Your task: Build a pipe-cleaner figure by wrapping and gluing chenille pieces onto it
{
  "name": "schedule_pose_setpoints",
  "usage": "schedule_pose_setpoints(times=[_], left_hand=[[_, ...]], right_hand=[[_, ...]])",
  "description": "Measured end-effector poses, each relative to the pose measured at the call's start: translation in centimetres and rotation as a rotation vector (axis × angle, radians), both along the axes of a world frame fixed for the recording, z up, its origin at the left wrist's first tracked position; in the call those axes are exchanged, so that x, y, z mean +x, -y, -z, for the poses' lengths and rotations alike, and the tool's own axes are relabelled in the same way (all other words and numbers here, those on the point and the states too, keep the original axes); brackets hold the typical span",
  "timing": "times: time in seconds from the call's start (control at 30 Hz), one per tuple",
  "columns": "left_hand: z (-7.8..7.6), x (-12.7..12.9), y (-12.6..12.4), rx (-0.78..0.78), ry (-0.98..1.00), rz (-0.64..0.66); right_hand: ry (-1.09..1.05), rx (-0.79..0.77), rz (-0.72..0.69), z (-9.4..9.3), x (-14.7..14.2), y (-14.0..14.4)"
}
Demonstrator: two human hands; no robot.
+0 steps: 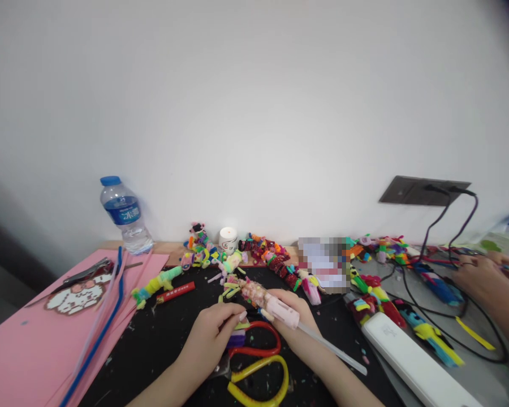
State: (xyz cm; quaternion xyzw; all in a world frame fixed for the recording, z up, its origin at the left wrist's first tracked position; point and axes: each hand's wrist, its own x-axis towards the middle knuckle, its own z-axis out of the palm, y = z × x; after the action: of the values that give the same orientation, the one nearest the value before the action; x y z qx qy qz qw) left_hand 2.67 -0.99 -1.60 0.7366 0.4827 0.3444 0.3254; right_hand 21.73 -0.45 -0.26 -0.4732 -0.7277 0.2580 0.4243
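My right hand (294, 308) is closed around a pink glue gun (282, 312), its grip hidden in the palm. A translucent glue stick (339, 351) juts from its back end over my forearm. My left hand (214, 330) is closed, thumb and fingers pinched together near the gun; a bit of yellow-green shows below the fingertips, too small to name. Beneath the hands lie scissors handles, one red (275, 333) and one yellow (286, 379), with the blades hidden. A small purple piece (236, 339) sits beside the red loop.
Colourful pipe-cleaner figures (275, 265) line the back of the black mat (123, 362). At left are a water bottle (121, 212), pink sheet (21, 333) and blue pipe cleaner (93, 342). A white case (411, 356), cables (424, 322) and another person's hands (483, 280) are right.
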Motion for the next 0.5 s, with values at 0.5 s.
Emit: schedule_pose_setpoints(times=[0.5], left_hand=[[0.56, -0.60, -0.21, 0.091, -0.111, 0.054]], right_hand=[[0.025, 0.032, 0.023, -0.47, -0.17, -0.08]])
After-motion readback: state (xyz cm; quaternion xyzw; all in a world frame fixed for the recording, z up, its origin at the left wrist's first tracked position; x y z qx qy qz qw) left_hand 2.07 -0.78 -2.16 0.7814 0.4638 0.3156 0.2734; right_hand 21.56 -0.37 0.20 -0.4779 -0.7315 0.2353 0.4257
